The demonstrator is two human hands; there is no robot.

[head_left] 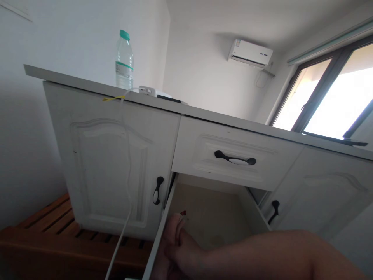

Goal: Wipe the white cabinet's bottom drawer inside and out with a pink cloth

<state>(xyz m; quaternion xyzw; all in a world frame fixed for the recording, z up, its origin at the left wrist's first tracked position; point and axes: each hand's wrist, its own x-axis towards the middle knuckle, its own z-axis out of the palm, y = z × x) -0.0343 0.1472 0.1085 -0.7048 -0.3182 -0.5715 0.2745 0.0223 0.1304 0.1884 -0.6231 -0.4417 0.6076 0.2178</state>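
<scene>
Item: right hand (189, 254), 6 o'clock, entering from 4 o'clock; fingers curled against the left hand; any held object cannot be told.
Item: left hand (171, 237), 6 o'clock, inside the open drawer (215, 206); fingers bunched beside a small red item (183, 212); grip cannot be told. Red item lies at the fingertips, over the drawer floor.
Item: slatted wooden bench (52, 233), 8 o'clock.
Item: white cabinet (107, 163), dark handles; closed upper drawer (201, 151), 4 o'clock.
Item: white cable (129, 194), hanging at 8 o'clock.
Item: white device (148, 91), clear bottle (124, 62), green cap; cabinet top, between 10 and 11.
Item: wall air conditioner (250, 53), between 1 and 2.
Item: window (311, 93), between 2 and 3.
</scene>
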